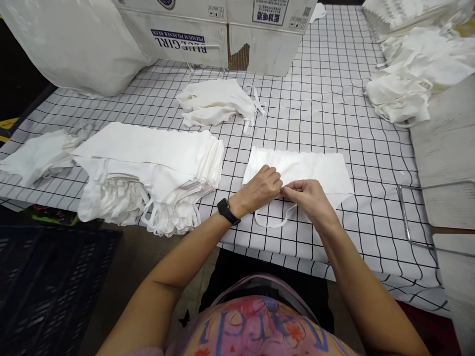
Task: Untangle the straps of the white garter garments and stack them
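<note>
A white strappy garment (311,168), apparently a camisole, lies folded flat on the checked cloth in front of me. My left hand (261,188), with a black watch on its wrist, is closed at the garment's near edge. Close beside it, my right hand (307,199) pinches the same edge, fingertips meeting the left ones. Below them one thin strap (274,226) loops toward me on the cloth. What exactly the fingertips hold is partly hidden. To the left is a neat stack of folded white garments (148,146), straps bunched over the table's front edge.
Crumpled white garments (218,101) lie behind, with another (44,153) at far left. A beer carton (208,34) and a large white bag (74,44) stand at the back. On the right are a garment pile (419,69), cardboard (445,148) and a wire frame (406,217).
</note>
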The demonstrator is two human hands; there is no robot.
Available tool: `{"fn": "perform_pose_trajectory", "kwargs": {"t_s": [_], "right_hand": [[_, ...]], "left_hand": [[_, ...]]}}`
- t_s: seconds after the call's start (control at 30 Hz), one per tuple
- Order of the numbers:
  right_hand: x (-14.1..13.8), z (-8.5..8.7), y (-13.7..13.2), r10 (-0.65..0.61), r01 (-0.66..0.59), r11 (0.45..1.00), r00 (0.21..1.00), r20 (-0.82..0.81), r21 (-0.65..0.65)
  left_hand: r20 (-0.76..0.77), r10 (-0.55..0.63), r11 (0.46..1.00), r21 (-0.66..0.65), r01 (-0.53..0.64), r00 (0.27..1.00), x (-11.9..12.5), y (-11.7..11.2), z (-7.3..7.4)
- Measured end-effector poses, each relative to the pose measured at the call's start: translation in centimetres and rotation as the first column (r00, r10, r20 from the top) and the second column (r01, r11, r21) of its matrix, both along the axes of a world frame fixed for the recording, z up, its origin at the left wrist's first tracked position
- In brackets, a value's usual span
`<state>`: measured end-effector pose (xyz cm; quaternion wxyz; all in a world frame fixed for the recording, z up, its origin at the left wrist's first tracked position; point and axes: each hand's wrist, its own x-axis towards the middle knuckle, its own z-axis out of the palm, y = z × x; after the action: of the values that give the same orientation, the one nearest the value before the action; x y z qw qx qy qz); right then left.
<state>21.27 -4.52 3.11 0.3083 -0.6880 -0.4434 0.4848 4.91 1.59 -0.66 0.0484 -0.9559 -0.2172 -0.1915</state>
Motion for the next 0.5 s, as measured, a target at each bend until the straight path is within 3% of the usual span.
{"fn": "perform_pose_trajectory", "kwargs": {"t_s": [0.27, 0.5], "right_hand": [[0.8, -0.5, 0.3, -0.044, 0.033, 0.994, 0.994, -0.102, -0.107], [0.3, -1.0, -0.5, -0.243, 0.233, 0.969, 0.955, -0.167, -0.08]], "left_hand": [[0.06, 0.006, 0.999, -0.046, -0.003, 0.998, -0.1, 0.1, -0.2], [0.062, 0.044, 0.995, -0.094, -0.039, 0.997, -0.2, -0.3, -0.4]]}}
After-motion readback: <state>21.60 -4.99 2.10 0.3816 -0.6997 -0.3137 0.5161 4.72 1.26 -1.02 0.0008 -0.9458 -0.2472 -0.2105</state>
